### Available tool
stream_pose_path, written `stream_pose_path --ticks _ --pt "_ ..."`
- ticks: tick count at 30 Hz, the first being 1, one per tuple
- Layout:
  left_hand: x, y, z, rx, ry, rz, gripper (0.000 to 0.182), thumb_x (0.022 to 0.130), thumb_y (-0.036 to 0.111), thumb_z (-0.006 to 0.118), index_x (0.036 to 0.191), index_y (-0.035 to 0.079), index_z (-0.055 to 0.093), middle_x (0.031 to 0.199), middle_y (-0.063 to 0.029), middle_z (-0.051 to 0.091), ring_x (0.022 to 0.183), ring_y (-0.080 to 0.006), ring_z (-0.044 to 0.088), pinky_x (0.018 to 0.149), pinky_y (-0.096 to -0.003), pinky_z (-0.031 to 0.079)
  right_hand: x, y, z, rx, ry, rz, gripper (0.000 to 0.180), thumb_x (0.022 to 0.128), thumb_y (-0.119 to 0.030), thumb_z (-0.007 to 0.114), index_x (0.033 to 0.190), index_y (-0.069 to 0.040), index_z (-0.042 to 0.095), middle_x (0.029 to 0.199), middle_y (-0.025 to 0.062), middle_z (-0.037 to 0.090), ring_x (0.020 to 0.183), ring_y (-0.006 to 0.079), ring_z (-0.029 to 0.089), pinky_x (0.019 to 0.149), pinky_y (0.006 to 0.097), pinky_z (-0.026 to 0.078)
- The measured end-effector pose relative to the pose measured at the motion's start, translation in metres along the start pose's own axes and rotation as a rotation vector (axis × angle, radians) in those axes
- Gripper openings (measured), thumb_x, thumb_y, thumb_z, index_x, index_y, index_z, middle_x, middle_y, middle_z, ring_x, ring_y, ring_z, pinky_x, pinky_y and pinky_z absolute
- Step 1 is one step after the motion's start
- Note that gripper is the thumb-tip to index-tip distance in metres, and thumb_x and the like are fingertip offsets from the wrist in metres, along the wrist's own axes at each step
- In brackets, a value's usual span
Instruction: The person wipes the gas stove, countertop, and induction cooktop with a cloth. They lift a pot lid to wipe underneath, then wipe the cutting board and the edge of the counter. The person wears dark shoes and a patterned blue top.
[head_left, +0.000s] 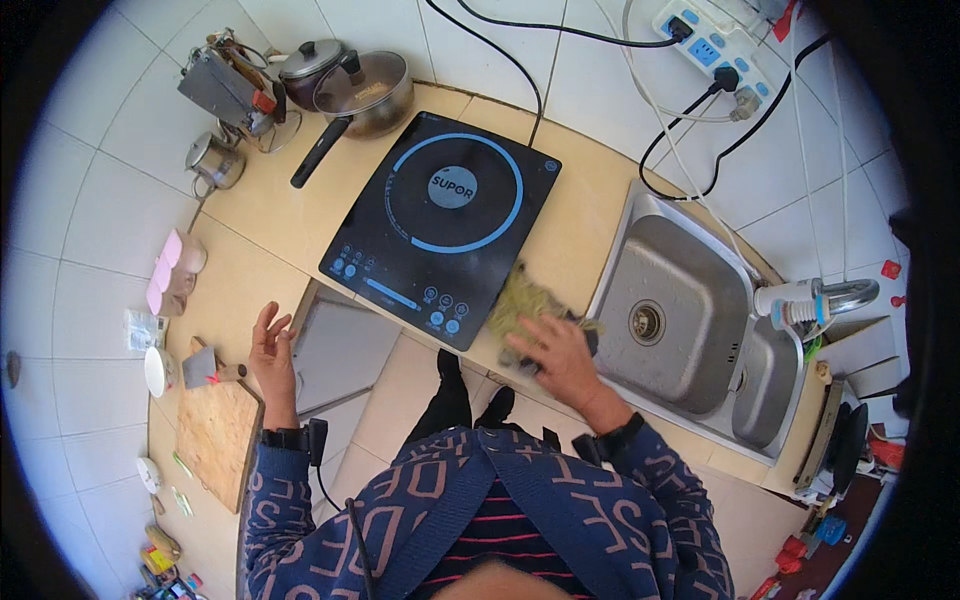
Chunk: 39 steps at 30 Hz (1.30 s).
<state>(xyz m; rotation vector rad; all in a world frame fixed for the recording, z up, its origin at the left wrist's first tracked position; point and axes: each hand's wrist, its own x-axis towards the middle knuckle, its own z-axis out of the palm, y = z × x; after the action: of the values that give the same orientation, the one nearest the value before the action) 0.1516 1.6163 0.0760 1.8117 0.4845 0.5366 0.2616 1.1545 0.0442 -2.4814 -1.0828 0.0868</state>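
Note:
My right hand (559, 356) presses on a crumpled yellow-green and grey cloth (529, 304), blurred, on the counter strip between cooktop and sink. The cloth reaches the right edge of the black Supor induction cooktop (469, 270), whose glass top has a blue ring. My left hand (271, 352) is raised near the counter's inner edge at the left, fingers loosely curled and apart, holding nothing. Beyond it are a wooden cutting board (217, 439) and a cleaver (200, 367) with a wooden handle, lying at the board's far end.
A double-bowl steel sink (675, 247) with a faucet (851, 294) is set in at the right. A lidded saucepan (375, 101) stands behind the cooktop, its handle jutting forward. Left are a knife rack (225, 90), a metal pot (217, 161) and a white bowl (159, 373). Cords hang from a power strip (709, 56).

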Motion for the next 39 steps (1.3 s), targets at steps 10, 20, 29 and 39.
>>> stream_pose_path --ticks 10,20,29,39 --pt "-0.059 0.016 0.011 0.010 -0.006 -0.051 0.043 0.102 0.001 0.052 0.145 0.003 0.050 0.144 -0.0126 0.055 0.114 -0.0198 0.065 0.092 -0.0333 0.056 0.087 0.133 -0.016 -0.062 0.359 0.017 0.042 0.080 -0.006 0.066 0.122 -0.011 0.066 0.129 0.0158 0.064 0.125 0.0372 0.056 0.111 0.0495 0.041" --pt "-0.115 0.006 0.005 0.003 0.006 -0.122 0.051 0.099 -0.003 0.055 0.149 0.005 0.046 0.148 -0.0124 0.052 0.116 -0.0208 0.065 0.092 -0.0323 0.056 0.147 0.184 -0.018 -0.193 0.263 0.338 0.071 0.077 -0.017 0.074 0.144 -0.013 0.052 0.153 0.0162 0.048 0.137 0.0423 0.044 0.113 0.0515 0.039" --pt "-0.098 -0.022 0.005 -0.052 -0.029 -0.182 0.059 0.092 -0.012 0.052 0.147 0.008 0.049 0.146 -0.0103 0.050 0.119 -0.0212 0.062 0.092 -0.0318 0.054 0.004 0.015 0.013 -0.053 0.010 0.065 0.077 0.064 -0.002 0.073 0.138 -0.018 0.059 0.146 0.0124 0.054 0.131 0.0371 0.047 0.106 0.0524 0.038" --pt "-0.009 -0.021 0.009 0.142 -0.275 0.101 0.071 0.090 -0.002 0.067 0.154 0.007 0.037 0.158 -0.0164 0.039 0.144 -0.0326 0.041 0.115 -0.0401 0.039 0.077 -0.045 -0.038 0.352 0.337 0.109 0.056 0.074 0.007 0.069 0.127 -0.010 0.067 0.125 0.0148 0.069 0.118 0.0325 0.063 0.104 0.0384 0.048"
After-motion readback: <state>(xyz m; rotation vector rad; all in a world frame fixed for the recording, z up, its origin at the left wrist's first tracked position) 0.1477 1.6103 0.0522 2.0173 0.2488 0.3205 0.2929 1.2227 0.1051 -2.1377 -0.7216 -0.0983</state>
